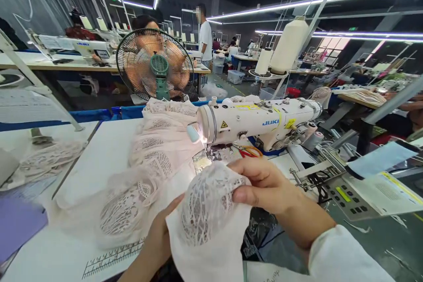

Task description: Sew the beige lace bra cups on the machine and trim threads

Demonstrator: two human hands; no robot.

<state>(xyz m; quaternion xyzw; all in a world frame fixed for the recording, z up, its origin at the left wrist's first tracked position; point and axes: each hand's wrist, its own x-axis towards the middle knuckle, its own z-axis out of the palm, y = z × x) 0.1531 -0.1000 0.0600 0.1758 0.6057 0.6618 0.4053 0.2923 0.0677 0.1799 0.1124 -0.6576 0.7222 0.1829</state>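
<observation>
A pale pink lace garment piece [206, 211], shaped like a bra cup, hangs between my two hands in front of the sewing machine [244, 121]. My right hand [261, 185] pinches its upper right edge between thumb and fingers. On the other side my left hand [165, 224] grips the left edge, its fingers mostly hidden behind the fabric. The machine's lit needle area and metal plate [201, 161] lie just beyond the piece. Left of it, a row of similar lace pieces [148, 158] stretches back over the white table [95, 154].
Red-handled scissors [249, 152] lie by the machine. A control panel [350, 196] stands at right, thread cones [291, 46] above. Purple sheets [20, 224] and more lace [49, 161] are at left; a ruler scale [112, 255] marks the table. Beyond are a fan [155, 64] and other people.
</observation>
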